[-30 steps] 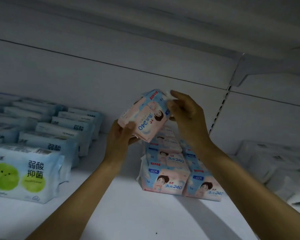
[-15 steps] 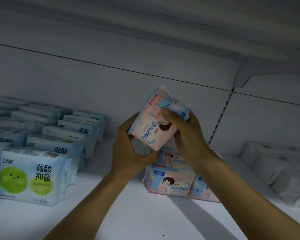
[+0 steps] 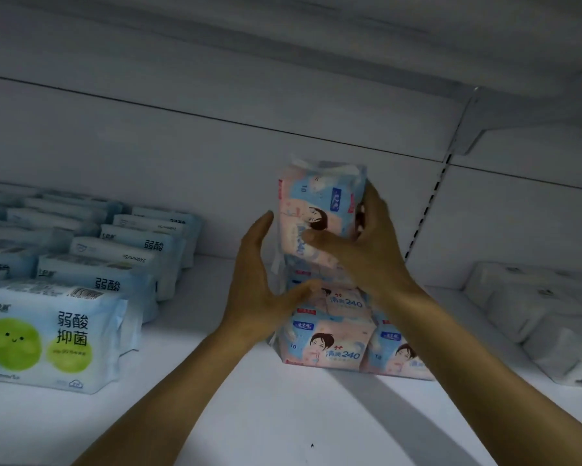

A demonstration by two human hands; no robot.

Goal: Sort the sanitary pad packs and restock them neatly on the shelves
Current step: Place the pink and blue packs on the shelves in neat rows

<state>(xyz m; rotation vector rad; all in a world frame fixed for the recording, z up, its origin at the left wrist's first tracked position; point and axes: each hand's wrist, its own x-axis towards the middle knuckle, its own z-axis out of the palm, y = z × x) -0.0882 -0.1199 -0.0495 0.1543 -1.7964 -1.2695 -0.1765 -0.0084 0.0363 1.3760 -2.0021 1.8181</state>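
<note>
A pink and blue pad pack point(image 3: 320, 210) stands upright on top of a stack of matching packs point(image 3: 326, 344) in the middle of the white shelf point(image 3: 249, 408). My right hand point(image 3: 367, 250) grips this top pack, thumb across its front and fingers round its right side. My left hand point(image 3: 259, 280) lies flat against the left side of the stack, fingers straight, thumb touching a lower pack. Another matching pack point(image 3: 400, 358) sits at the stack's right, partly hidden by my right forearm.
Rows of blue and white packs with green circles point(image 3: 47, 338) fill the shelf's left side. White wrapped packs point(image 3: 545, 317) lie at the right. A slotted upright point(image 3: 427, 210) runs up the back wall. The upper shelf point(image 3: 316, 45) hangs low overhead.
The pack was tilted in both hands above the stack; now it stands upright on top. My left hand has let go and moved down to the stack's side.
</note>
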